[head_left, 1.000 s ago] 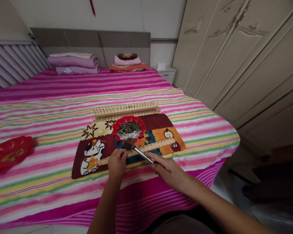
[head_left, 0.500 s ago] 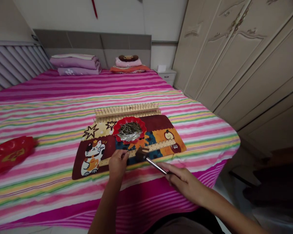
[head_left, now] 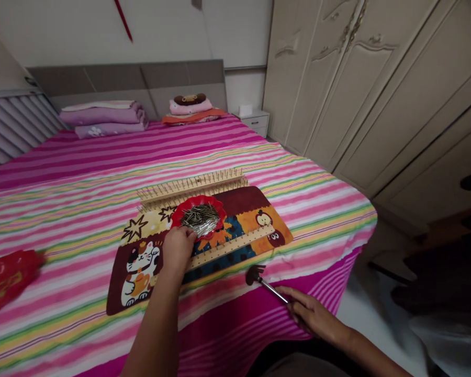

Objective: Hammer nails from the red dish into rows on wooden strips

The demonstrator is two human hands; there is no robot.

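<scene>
My right hand (head_left: 312, 314) grips a claw hammer (head_left: 277, 291) by its handle, the dark head (head_left: 254, 274) low over the bed's near edge. At the lower left rim of a red scalloped bowl (head_left: 175, 214) is my left hand (head_left: 178, 243), fingertips pinched together; what they hold, if anything, is hidden. Loose nails (head_left: 200, 217) fill the bowl. In front of it a narrow wooden strip (head_left: 235, 243) lies across a patterned mat (head_left: 255, 199), with nails standing along its right part. My left forearm hides part of the strip's left end.
Behind the bowl lie wooden strips (head_left: 196, 185) bristling with upright nails. A red dish (head_left: 8, 280) sits at the far left on the striped bedsheet (head_left: 74, 225). Folded bedding (head_left: 105, 118) rests by the headboard, and a wardrobe (head_left: 345, 94) stands at the right.
My left hand has moved from the wooden strip up to the bowl of nails. The hammer has moved off the strip, toward me and to the right. The camera view has shifted.
</scene>
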